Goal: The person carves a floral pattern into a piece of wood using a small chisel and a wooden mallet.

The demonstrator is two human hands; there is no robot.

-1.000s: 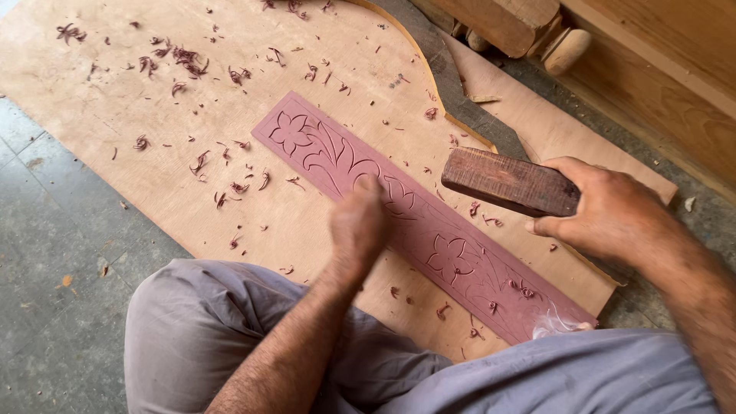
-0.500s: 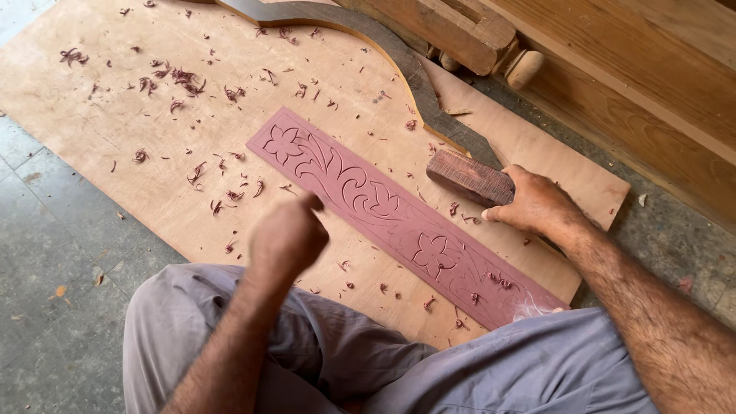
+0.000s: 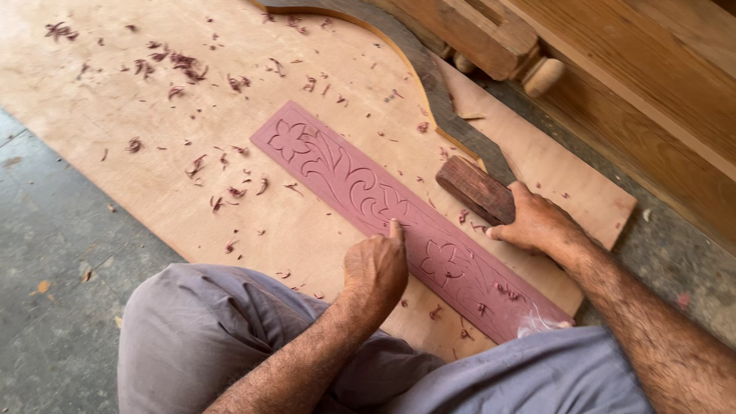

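A long reddish wooden strip [image 3: 360,188], carved with flowers and curling leaves, lies slantwise on a plywood sheet [image 3: 138,100]. My left hand [image 3: 376,267] is curled into a fist at the strip's near edge, its thumb tip touching the carved surface; no tool shows in it. My right hand [image 3: 538,224] grips one end of a dark wooden block [image 3: 475,188], which rests low just beyond the strip's far edge. My knees in grey trousers [image 3: 199,330] fill the bottom of the view and cover the strip's right end.
Reddish wood shavings [image 3: 172,65] are scattered over the plywood. A curved dark cut-out [image 3: 429,84] runs along the sheet's far side. Heavy wooden furniture with a turned knob [image 3: 543,75] stands at the top right. Grey concrete floor [image 3: 46,245] lies to the left.
My left fist pulled back off the strip, then returned to its near edge with the thumb on it. My right hand lowered the wooden block beside the strip.
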